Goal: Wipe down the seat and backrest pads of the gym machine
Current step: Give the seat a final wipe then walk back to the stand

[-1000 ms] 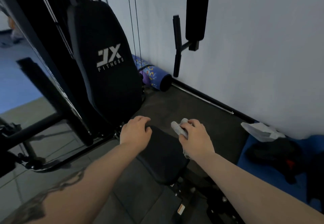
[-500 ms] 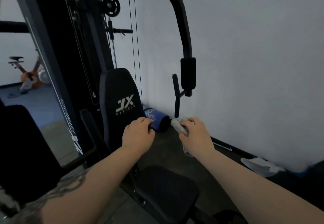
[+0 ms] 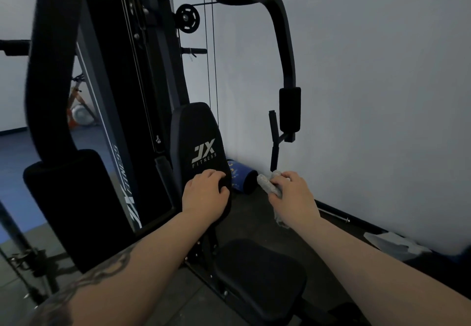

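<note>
Change since the earlier frames: the view has tilted up from the seat pad to the upper frame of the machine; both hands keep their pose, the left now over the lower backrest instead of the seat's rear edge.

Left hand [image 3: 206, 194]: fingers curled, palm down, laid on the lower right corner of the backrest pad [image 3: 196, 134], just below its white "JX FITNESS" logo. It holds nothing visible.

Right hand [image 3: 290, 197]: closed around a crumpled grey-white cloth [image 3: 269, 185]; one end of the cloth sticks out at the hand's 10 o'clock, a loose tail hangs below the wrist at 6 o'clock. The hand is in the air at 3 o'clock of the backrest pad, apart from it.

Backrest pad: black, upright, tilted slightly back, centre of view.

Seat pad [image 3: 257, 274]: black, at 6 o'clock of both hands, well below them, untouched.

Other items: padded press arm [image 3: 290, 109] hanging at 12 o'clock of the right hand; rolled blue mat [image 3: 240, 176] on the floor between the two hands, against the wall; white crumpled sheet [image 3: 392, 243] on the floor at 4 o'clock of the right hand.
</note>
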Action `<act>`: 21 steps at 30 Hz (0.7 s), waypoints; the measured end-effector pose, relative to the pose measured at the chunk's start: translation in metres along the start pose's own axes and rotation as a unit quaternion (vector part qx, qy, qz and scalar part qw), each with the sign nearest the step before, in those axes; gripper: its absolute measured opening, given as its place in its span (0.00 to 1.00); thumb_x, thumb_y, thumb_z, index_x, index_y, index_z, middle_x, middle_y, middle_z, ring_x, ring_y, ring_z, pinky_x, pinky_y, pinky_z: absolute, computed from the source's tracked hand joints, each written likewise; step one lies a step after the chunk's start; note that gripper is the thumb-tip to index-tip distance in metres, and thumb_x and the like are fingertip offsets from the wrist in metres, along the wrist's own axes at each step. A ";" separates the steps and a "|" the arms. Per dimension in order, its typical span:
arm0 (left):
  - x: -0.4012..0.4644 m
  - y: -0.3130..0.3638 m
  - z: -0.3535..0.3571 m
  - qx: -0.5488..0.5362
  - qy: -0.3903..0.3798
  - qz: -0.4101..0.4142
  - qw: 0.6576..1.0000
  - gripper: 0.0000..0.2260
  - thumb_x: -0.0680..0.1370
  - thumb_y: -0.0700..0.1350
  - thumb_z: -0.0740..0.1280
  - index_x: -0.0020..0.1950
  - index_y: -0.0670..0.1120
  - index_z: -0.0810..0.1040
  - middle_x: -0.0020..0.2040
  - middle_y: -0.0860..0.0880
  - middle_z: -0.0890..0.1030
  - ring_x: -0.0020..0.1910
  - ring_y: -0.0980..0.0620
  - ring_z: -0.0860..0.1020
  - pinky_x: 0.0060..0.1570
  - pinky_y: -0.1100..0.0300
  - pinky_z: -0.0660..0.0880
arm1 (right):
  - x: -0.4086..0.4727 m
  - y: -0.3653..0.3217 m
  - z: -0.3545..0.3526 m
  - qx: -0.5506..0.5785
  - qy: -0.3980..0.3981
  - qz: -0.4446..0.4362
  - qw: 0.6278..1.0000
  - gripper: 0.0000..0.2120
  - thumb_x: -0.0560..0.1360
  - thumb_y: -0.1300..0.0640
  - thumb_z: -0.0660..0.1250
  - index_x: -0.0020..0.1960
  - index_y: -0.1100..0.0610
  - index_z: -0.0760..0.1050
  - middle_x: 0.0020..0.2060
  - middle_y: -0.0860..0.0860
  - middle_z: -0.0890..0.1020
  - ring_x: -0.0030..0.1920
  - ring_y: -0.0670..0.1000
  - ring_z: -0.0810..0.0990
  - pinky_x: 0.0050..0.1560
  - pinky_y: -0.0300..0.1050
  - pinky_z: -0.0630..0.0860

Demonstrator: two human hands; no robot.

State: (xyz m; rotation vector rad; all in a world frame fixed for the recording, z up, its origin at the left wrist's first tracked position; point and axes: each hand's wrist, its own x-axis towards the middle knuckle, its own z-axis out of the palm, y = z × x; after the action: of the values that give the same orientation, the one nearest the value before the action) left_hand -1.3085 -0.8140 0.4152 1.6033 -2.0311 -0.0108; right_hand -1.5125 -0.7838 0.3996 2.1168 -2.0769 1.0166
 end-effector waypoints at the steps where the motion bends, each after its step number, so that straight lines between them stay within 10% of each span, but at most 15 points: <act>1: -0.001 -0.002 -0.001 0.000 0.000 -0.002 1.000 0.18 0.78 0.49 0.61 0.68 0.52 0.71 0.68 0.52 0.72 0.66 0.50 0.70 0.65 0.54 0.65 | -0.001 -0.002 0.002 -0.001 -0.002 0.000 1.000 0.17 0.76 0.52 0.65 0.64 0.53 0.74 0.61 0.50 0.70 0.60 0.52 0.70 0.58 0.46 0.71; 21: -0.045 -0.044 0.015 0.004 -0.007 -0.141 0.990 0.18 0.78 0.50 0.60 0.69 0.52 0.70 0.68 0.52 0.71 0.63 0.50 0.71 0.60 0.54 0.69 | 0.002 -0.035 0.057 0.017 -0.115 -0.118 0.986 0.17 0.76 0.54 0.65 0.64 0.53 0.73 0.61 0.51 0.71 0.59 0.52 0.70 0.58 0.46 0.71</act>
State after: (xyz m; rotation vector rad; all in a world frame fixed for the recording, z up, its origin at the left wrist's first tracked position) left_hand -1.2697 -0.7913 0.3694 1.8872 -1.8002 -0.1178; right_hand -1.4565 -0.8059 0.3703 2.5297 -1.8390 0.8195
